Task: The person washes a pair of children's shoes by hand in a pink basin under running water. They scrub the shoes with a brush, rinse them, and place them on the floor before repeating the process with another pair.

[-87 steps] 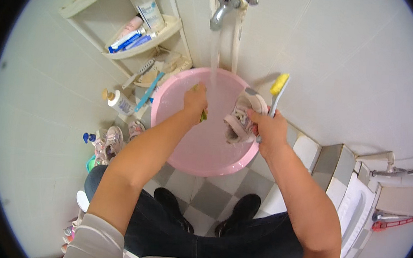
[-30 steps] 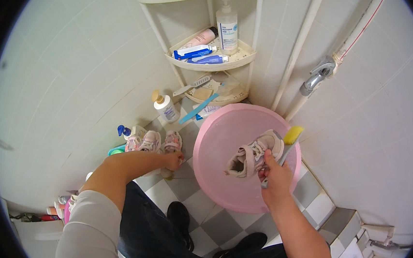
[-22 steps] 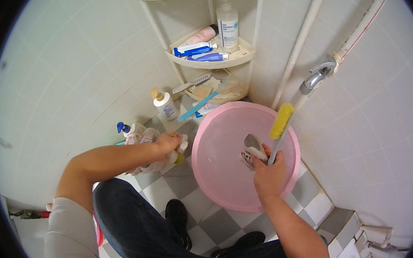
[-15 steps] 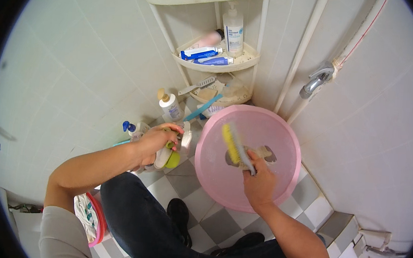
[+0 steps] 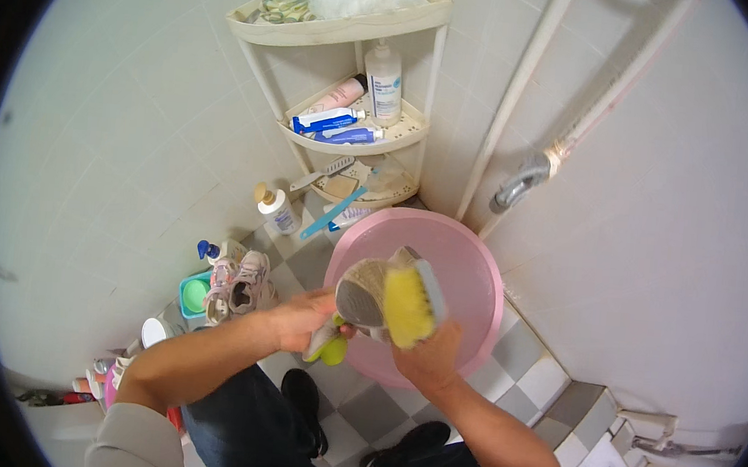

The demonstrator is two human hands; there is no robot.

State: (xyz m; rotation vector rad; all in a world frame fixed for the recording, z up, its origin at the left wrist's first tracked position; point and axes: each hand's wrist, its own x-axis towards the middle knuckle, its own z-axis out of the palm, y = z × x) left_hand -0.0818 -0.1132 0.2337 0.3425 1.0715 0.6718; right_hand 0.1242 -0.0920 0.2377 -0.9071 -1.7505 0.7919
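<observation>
My left hand (image 5: 300, 318) is closed around a light shoe (image 5: 362, 292) with lime-green parts, tilted so its grey and beige sole faces up. The shoe is over the left side of a pink basin (image 5: 475, 285). My right hand (image 5: 431, 357) grips a scrub brush (image 5: 410, 307) with yellow bristles and a grey back. Its bristles are at the sole's right edge; whether they touch it I cannot tell. Shoe and brush hide part of the basin's inside.
A white corner shelf (image 5: 346, 139) with bottles and tubes stands behind the basin. Left are a pump bottle (image 5: 279, 210), a pair of pale shoes (image 5: 249, 283) and a teal container (image 5: 193, 297). A metal tap (image 5: 520, 185) juts from the right wall.
My left hand has brought the shoe right, over the basin, with its sole turned up. My right hand has moved the brush left beside it. The whole view has shifted.
</observation>
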